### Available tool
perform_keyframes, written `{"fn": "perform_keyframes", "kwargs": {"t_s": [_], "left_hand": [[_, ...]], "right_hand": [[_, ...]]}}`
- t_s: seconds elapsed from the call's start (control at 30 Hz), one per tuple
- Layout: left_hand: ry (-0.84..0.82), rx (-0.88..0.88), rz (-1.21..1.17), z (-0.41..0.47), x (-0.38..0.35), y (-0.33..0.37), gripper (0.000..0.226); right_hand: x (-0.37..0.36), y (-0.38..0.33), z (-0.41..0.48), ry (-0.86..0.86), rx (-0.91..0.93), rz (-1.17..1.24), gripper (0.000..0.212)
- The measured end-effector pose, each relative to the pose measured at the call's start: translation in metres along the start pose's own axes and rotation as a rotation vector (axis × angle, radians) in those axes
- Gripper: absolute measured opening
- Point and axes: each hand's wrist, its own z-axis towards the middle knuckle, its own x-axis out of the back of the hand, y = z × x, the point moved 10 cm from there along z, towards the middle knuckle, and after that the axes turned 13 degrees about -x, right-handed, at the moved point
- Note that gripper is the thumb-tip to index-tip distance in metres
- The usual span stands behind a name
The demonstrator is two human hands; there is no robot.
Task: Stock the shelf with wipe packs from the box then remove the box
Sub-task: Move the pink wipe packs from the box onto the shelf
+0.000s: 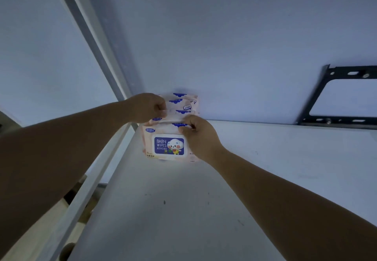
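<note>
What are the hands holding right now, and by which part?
The left hand pinches the top edge of a rear baby wipes pack; the right hand pinches the top edge of the front baby wipes pack.

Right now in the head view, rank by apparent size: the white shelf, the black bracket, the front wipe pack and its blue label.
1. white shelf
2. black bracket, though the frame edge cuts it off
3. front wipe pack
4. blue label on that pack

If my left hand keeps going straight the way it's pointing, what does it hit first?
The left hand pinches the rear wipe packs; pushed on, they would likely press into the back wall, though depth is unclear.
</note>
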Motion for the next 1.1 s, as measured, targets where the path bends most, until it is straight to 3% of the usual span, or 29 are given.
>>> {"fn": "perform_keyframes", "kwargs": {"t_s": [0.53,0.7,1.1], "left_hand": [[0.111,0.108,-0.033,-0.01,0.01,-0.015,0.023],[0.209,0.047,0.033,-0.03,0.026,0.014,0.019],[0.21,-0.305,-0.337,-0.086,0.013,0.16,0.015]], "right_hand": [[0.006,-0.02,0.016,0.078,0.052,-0.267,0.015],[0.039,-0.014,0.001,0.126,0.031,-0.251,0.023],[0.125,0.021,-0.129,0.17,-0.061,-0.256,0.028]]}}
